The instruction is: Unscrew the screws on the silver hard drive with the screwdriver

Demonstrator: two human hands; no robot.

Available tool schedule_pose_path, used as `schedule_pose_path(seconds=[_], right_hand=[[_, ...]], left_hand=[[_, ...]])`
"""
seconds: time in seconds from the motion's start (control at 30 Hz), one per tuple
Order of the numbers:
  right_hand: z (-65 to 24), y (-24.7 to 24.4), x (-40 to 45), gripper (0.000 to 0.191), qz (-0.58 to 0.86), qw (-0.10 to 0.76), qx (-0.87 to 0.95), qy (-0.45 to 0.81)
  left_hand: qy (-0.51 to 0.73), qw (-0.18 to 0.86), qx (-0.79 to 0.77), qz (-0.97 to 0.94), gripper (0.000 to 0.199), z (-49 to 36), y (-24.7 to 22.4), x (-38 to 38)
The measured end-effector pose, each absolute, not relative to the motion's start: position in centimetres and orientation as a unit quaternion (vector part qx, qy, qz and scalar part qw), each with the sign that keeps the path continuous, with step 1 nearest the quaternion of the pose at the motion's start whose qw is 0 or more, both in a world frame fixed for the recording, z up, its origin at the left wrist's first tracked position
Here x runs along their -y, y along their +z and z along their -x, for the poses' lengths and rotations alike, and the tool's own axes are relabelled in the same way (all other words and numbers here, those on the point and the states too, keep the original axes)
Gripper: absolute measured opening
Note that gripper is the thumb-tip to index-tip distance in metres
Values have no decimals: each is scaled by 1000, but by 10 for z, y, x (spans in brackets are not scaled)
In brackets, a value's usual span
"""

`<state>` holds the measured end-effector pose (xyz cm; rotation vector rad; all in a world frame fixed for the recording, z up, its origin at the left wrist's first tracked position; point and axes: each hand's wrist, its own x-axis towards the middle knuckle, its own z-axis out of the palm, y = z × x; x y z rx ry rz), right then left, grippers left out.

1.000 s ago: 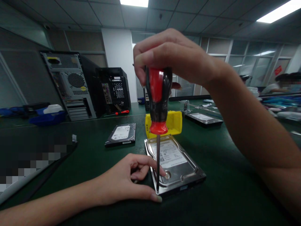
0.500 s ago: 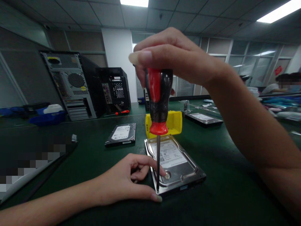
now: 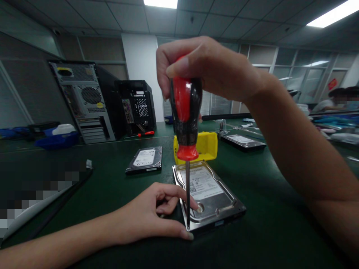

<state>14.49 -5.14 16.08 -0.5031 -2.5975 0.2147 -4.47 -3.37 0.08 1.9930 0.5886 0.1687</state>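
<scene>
A silver hard drive [image 3: 207,185] with a white label lies flat on the green table. My left hand [image 3: 154,216] steadies it, index fingertip pressed on its top near the round hole and thumb along its near left corner. My right hand [image 3: 196,65] is closed around the top of a red and black screwdriver [image 3: 186,116]. The screwdriver stands nearly upright, its tip on the screw at the near left corner of the drive. My right fingers partly hide the handle's end.
Behind the drive sits a yellow bin [image 3: 209,145]. Other hard drives lie at the left [image 3: 144,158] and back right [image 3: 242,140]. Two computer cases [image 3: 92,101] stand at the back left, a red-handled screwdriver [image 3: 146,133] before them. A blue tray [image 3: 57,140] is further left.
My right hand has turned and curled its fingers more around the screwdriver handle, which leans slightly further left. The tip stays at the same corner. My left hand and the hard drive have not moved.
</scene>
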Motion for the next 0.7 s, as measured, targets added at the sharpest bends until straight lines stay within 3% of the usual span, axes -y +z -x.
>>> schedule_pose_path(seconds=[0.17, 0.4, 0.7], right_hand=[[-145, 159, 48, 21, 160, 254, 950, 83], [-144, 156, 55, 29, 149, 239, 959, 43], [-135, 151, 66, 38, 167, 312, 935, -11]], left_hand=[[70, 511, -236, -824, 37, 46, -2, 33], [73, 503, -238, -828, 37, 47, -3, 32], [61, 501, -257, -824, 38, 47, 3, 34]])
